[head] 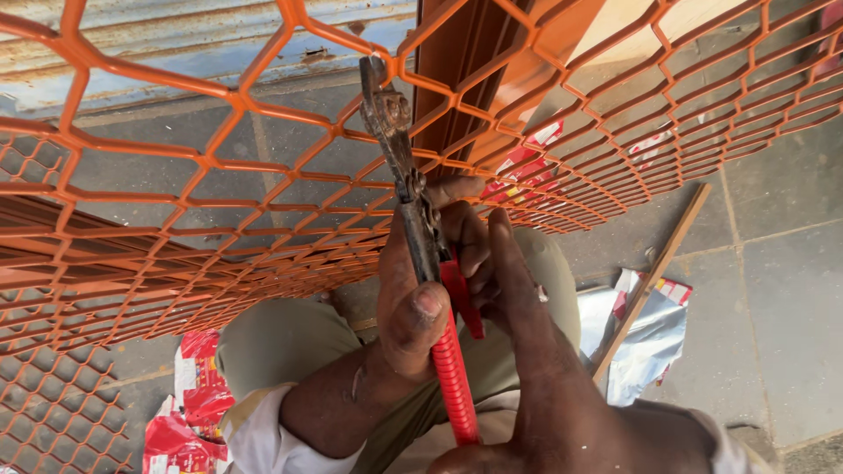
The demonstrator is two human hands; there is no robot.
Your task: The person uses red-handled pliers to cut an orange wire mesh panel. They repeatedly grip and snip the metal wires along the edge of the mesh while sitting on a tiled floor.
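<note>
One pair of pliers (413,189) with red handles stands at the frame's centre, its jaws at one orange mesh panel (176,202). The left hand (413,298) has its fingers clamped on the handle; the right hand (518,298) fingers touch it. Two torn wrappers (198,404) lie on the floor (781,290).

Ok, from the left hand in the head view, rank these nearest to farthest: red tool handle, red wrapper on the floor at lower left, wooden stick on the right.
1. Red tool handle: gripped by the left hand.
2. Red wrapper: floor, lower left.
3. Wooden stick: right, beyond the right hand, across foil.
</note>
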